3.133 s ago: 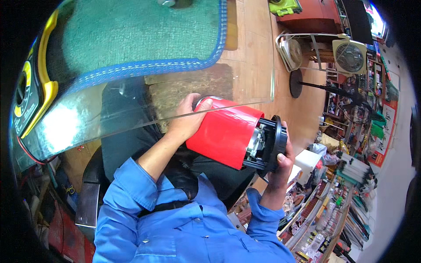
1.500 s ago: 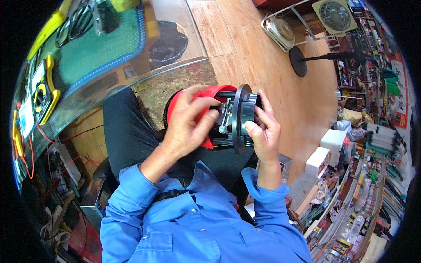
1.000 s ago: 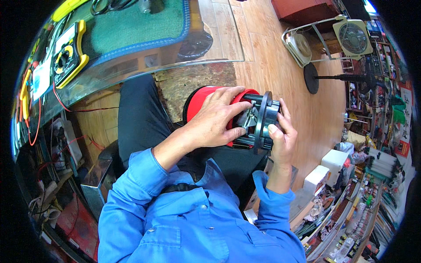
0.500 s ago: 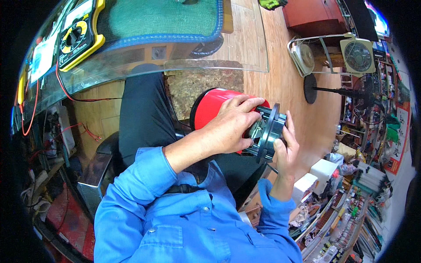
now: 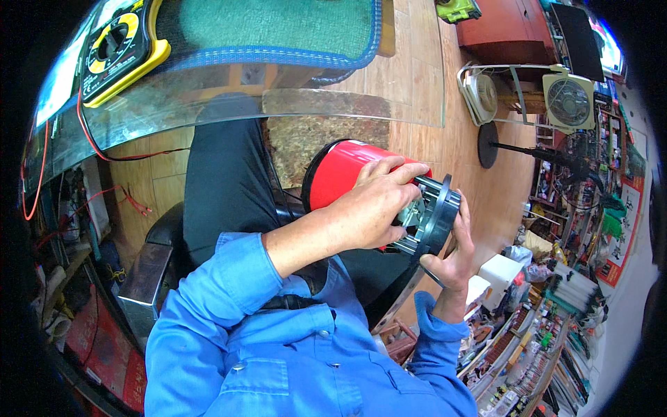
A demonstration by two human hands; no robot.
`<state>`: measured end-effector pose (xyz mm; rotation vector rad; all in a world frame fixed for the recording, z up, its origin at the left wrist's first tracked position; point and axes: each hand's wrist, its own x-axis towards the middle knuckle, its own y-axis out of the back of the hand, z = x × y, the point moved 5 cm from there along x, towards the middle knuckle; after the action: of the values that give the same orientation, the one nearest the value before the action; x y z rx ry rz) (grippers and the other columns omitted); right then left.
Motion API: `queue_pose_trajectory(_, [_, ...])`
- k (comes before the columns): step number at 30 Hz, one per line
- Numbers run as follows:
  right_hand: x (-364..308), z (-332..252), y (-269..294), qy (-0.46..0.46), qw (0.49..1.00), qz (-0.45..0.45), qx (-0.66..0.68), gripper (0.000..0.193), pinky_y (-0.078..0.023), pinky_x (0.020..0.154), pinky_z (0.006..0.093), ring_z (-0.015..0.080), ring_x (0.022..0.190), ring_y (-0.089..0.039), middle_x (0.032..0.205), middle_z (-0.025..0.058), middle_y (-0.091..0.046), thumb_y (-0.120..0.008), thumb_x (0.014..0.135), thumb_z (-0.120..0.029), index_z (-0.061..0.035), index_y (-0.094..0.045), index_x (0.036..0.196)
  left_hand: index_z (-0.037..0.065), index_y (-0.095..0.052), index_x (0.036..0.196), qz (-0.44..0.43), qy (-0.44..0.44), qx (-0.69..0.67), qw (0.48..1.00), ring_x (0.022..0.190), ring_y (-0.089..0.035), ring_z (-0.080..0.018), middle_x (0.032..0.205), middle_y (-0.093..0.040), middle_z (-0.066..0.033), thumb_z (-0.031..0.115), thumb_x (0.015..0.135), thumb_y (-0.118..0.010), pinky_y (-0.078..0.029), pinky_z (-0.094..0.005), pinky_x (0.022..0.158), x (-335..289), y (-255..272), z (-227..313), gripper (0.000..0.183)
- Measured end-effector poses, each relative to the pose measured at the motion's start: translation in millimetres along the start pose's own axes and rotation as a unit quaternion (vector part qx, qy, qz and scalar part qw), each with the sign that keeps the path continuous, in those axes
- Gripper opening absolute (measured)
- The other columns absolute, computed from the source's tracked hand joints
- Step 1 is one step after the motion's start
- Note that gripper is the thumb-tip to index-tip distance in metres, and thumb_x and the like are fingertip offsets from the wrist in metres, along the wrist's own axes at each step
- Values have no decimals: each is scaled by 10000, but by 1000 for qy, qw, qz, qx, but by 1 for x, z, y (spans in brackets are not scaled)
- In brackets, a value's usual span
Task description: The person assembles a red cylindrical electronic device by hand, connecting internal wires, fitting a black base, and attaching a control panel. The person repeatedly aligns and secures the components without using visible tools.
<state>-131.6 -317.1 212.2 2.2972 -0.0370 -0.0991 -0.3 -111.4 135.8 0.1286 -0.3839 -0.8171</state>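
Observation:
Across my lap lies a red cylinder-shaped appliance [image 5: 337, 174], tilted on its side, with a black rim at its left end. Metal rods [image 5: 424, 185] reach from its right end to a thick black round end piece [image 5: 439, 217]; some parts show between the rods. My left hand [image 5: 372, 208] is wrapped over the right end of the red body, its fingertips by the rods. Fingers and thumb of my right hand [image 5: 455, 254] are closed round the outer edge of the black end piece. What lies under my left palm is hidden.
A glass tabletop [image 5: 313, 104] with a green mat [image 5: 271, 31] and a yellow-and-black multimeter [image 5: 118, 48] is in front. Its red and black leads hang at the left. Fans [image 5: 568, 97] stand far right, and cluttered shelves [image 5: 517, 347] line the near right.
My right hand and the black end piece have shifted slightly right and nearer me. The end piece is tilted a little differently. Both hands keep their hold, and the whole view has shifted slightly.

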Motion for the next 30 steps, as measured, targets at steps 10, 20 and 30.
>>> queue_pose_trajectory(10, [-4,6,-4,5,999,36,-5,1223,-329,1359,595,496,1687,-383,1808,377,-357,-983,777,-602,19,-516,1722,9,-790,1302,-34,-7,-44,998,1642,-415,-475,1749,-505,-222,137,852,-880,-345,-644,1325,2,11,-1,476])
queue_pose_trajectory(20, [-2,0,-10,10,998,54,-20,1210,-357,1345,604,510,1667,-417,1785,394,-379,-986,758,-610,54,-553,1672,7,-766,1348,-61,-21,-45,997,1676,-375,-482,1771,-475,-246,140,886,-738,-294,-651,1361,1,16,-5,482])
queue_pose_trajectory(30, [-4,2,-10,35,996,74,-21,1182,-374,1338,608,526,1661,-426,1752,408,-427,-992,735,-553,58,-570,1655,62,-537,1675,1,-44,-137,990,1637,-481,-421,1718,-552,-215,137,889,-868,-362,-546,1354,-1,24,-19,856])
